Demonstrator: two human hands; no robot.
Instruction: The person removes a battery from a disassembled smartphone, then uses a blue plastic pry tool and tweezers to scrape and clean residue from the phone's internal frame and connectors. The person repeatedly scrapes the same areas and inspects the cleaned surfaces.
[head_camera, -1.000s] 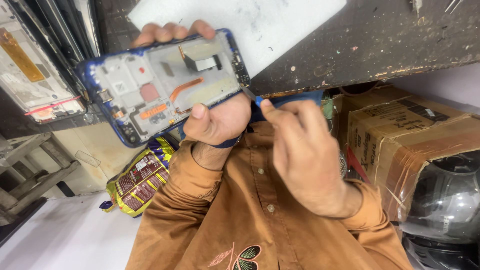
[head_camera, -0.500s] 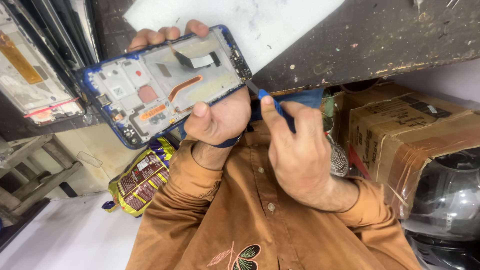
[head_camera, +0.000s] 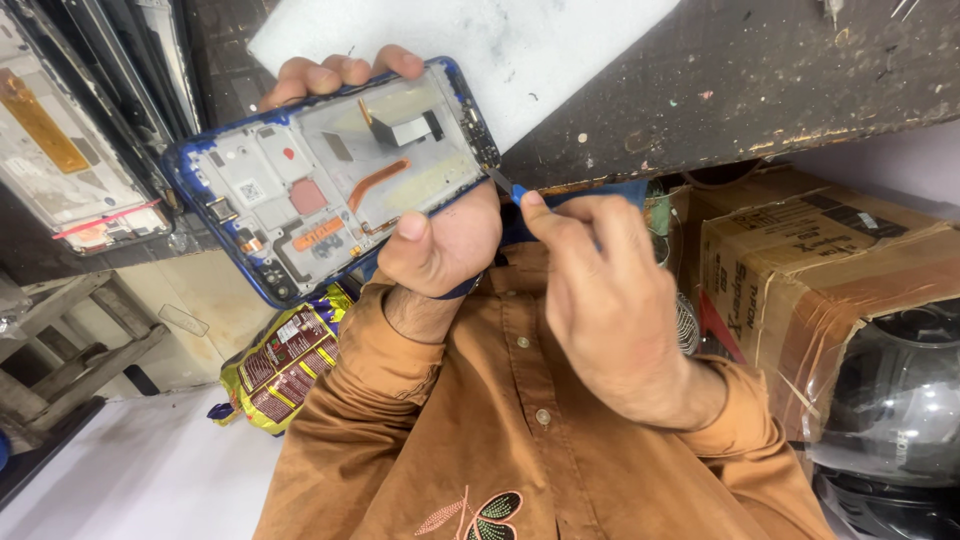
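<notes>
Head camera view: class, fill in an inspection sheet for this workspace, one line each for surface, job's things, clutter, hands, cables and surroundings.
Surface: dark speckled bench with a white sheet.
Job's things: opened blue phone frame; blue-handled tool, tip at the frame's edge.
Clutter: another phone frame, yellow packet.
Hands: left hand grips the frame; right hand holds the tool.
Cables: nothing seen.
Surroundings: cardboard box, wooden stool.

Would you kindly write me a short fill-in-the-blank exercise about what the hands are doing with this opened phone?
The left hand holds an opened phone whose frame is ____.
The right hand holds a thin tool with a ____ handle.
The tool's tip touches the phone's ____.
The sleeves are ____.

Missing words: blue; blue; edge; brown
</notes>
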